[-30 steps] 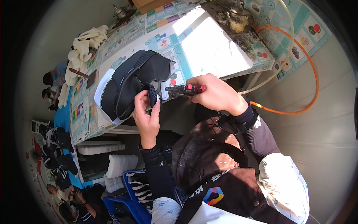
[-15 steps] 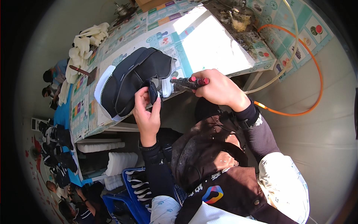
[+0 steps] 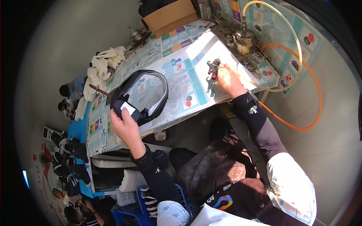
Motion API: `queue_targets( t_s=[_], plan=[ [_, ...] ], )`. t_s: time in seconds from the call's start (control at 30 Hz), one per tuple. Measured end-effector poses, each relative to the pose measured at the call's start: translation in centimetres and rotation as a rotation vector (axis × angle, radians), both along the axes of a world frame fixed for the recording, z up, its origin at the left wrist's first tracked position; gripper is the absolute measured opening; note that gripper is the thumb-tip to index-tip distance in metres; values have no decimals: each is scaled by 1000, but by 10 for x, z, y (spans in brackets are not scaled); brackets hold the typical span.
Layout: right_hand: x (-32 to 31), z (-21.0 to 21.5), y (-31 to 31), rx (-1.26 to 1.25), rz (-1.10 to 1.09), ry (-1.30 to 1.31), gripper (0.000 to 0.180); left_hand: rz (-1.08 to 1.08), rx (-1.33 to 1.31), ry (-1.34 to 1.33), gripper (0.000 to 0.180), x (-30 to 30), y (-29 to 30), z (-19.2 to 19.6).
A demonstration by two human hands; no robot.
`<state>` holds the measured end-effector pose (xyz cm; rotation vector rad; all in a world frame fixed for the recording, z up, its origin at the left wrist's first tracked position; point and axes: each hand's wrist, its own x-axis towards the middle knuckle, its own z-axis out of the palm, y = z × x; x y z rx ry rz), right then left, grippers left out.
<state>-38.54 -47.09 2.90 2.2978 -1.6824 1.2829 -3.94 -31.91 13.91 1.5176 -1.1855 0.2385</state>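
Observation:
My left hand (image 3: 127, 132) grips the near end of a black shoe upper (image 3: 164, 81) at its padded mesh part, beside a white label (image 3: 128, 108). The upper lies on the table with its open side up, forming a dark ring with a pale inner edge; the tabletop shows through it. In the sunlit patch further right, my right hand (image 3: 229, 82) has its fingers closed at a dark plier-like tool (image 3: 213, 68) with red handle ends. That tool is low over or on the table; which one I cannot tell.
A patterned table (image 3: 177, 96) holds white foot-shaped forms (image 3: 96, 71), a cardboard box (image 3: 169, 17) and a crusted pot (image 3: 243, 41). A brown-handled blade (image 3: 98, 90) stands behind the upper. An orange hose (image 3: 320, 90) loops at right. Blue crates (image 3: 130, 216) stand below; other people sit at left.
My right hand has carried the tool away from the upper, to the sunlit part of the table. The upper has turned open side up and shifted slightly, with my left hand still on it.

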Motion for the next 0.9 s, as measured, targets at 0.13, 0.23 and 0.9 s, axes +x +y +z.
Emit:
queue_targets(
  t_s=[0.13,0.23,0.9],
  plan=[
    [24,41,34,170,266,-386,58,-311,-80,587,24,-24,25,12],
    [68,72,76,261,570,-613,87,-295,-134,707,28,-27,50,9],
    [92,77,107,-107,636,-564,36,-555,-320,824,45,32,83,-68]
  ],
)
